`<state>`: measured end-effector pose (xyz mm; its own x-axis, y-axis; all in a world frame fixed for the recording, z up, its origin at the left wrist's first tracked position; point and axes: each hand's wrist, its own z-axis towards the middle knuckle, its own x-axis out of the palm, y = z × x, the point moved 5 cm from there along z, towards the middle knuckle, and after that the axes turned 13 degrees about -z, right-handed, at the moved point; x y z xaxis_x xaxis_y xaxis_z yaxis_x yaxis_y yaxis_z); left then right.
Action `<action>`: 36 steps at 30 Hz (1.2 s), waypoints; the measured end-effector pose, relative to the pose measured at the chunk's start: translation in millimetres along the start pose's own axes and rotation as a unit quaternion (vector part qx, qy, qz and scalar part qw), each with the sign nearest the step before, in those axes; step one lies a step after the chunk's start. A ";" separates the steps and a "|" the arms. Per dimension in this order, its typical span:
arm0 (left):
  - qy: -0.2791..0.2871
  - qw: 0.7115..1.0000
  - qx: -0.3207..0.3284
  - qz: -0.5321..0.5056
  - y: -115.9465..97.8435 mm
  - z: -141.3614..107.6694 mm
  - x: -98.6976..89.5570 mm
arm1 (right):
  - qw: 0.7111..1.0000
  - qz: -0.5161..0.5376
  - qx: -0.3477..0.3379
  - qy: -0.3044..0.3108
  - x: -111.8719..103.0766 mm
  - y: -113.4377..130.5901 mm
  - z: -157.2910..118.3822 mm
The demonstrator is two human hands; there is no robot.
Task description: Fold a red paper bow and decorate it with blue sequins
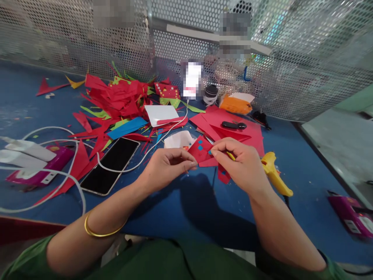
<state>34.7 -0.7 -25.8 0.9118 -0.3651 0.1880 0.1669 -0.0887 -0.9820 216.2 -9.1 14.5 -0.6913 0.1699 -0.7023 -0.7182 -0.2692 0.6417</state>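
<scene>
My left hand [171,165] is closed in a pinch just left of a small red paper piece [205,146] with blue diamond shapes on it; whatever sits between its fingertips is too small to name. My right hand [237,161] pinches a small blue paper piece [210,152] at the right side of that red piece. Another red strip [223,174] with a blue shape lies under my right hand. Behind the red piece is a crumpled white paper [179,139].
A pile of red scraps [116,95], a phone [112,167] and white cables lie left. Red sheets [253,136] with a black-handled tool [234,125] lie behind my right hand. A yellow glue gun [275,175] is at right. A lit phone [192,79] leans against the mesh.
</scene>
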 end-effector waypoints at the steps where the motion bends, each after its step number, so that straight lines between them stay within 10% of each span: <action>1: 0.002 1.000 -0.016 -0.003 1.9 0.6 0.3 | 1.000 0.000 -0.001 0.004 1.2 -0.1 0.0; 16: -0.071 0.996 -0.029 -0.051 7.8 0.3 -4.9 | 0.953 -0.213 -0.191 -0.103 16.4 27.2 -15.7; 36: -0.054 0.998 -0.013 -0.009 5.0 -0.7 -4.1 | 0.958 -0.181 -0.153 -0.159 4.3 25.2 -15.7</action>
<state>31.6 -0.3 -31.5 0.9438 -0.2621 0.2014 0.1756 -0.1185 -0.9773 196.4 -30.0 22.8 -0.4256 0.5725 -0.7008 -0.8923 -0.3947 0.2194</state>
